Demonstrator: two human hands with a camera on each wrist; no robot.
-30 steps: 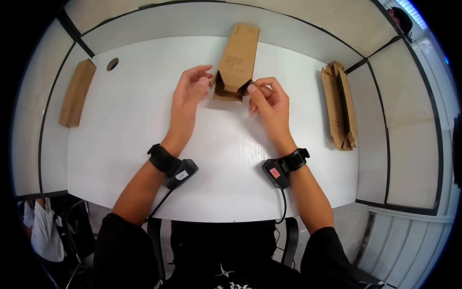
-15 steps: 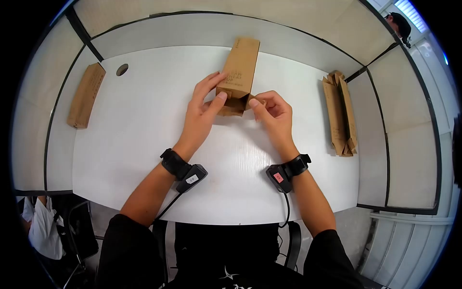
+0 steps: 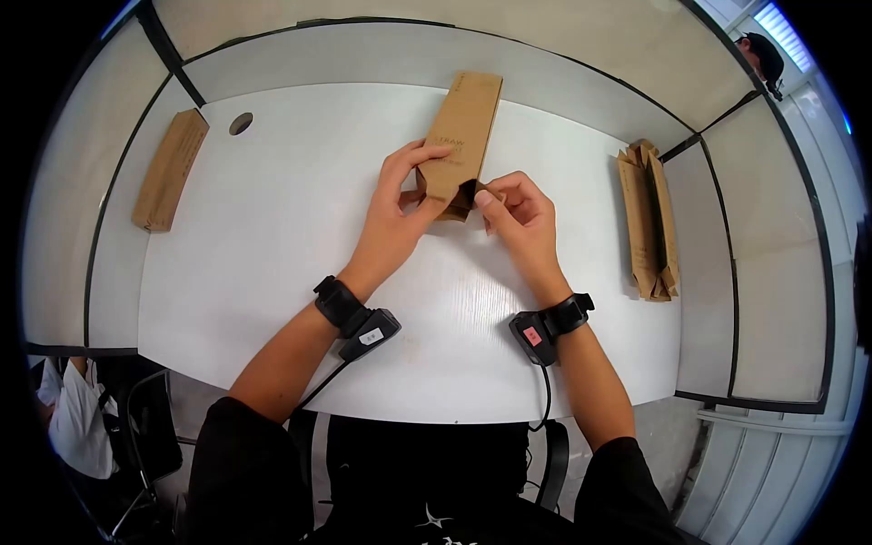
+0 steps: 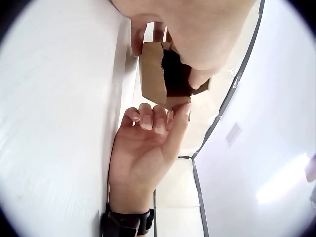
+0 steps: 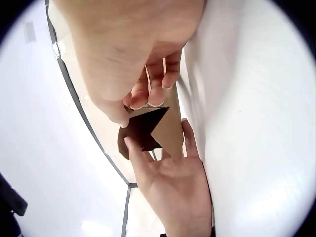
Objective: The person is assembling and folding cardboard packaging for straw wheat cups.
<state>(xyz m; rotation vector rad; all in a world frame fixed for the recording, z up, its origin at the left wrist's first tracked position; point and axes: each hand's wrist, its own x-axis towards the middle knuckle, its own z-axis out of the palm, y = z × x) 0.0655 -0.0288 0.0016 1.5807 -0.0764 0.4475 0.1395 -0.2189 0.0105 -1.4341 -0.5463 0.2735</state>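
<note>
A long brown cardboard box [image 3: 472,113] with printed lettering lies on the white table, its near end open with flaps sticking out. My left hand [image 3: 397,207] holds the box's near left side, fingers over its top and left face, thumb at the top flap. At the right of the opening, my right hand [image 3: 527,222] pinches a side flap between thumb and fingers. The left wrist view looks into the dark opening, with a bottom flap [image 4: 153,74] bent outward. That open end also shows in the right wrist view, between both hands, with a pointed flap [image 5: 170,129].
A closed cardboard box [image 3: 171,173] lies by the left partition. Flattened, partly folded cartons [image 3: 647,222] lie along the right partition. A round cable hole [image 3: 241,123] is at the back left of the table. Low panels [image 3: 400,54] enclose the back and sides.
My left hand has come from beside the box onto its near end, fingers over the top and thumb at the flap. The right hand stays at the right flap.
</note>
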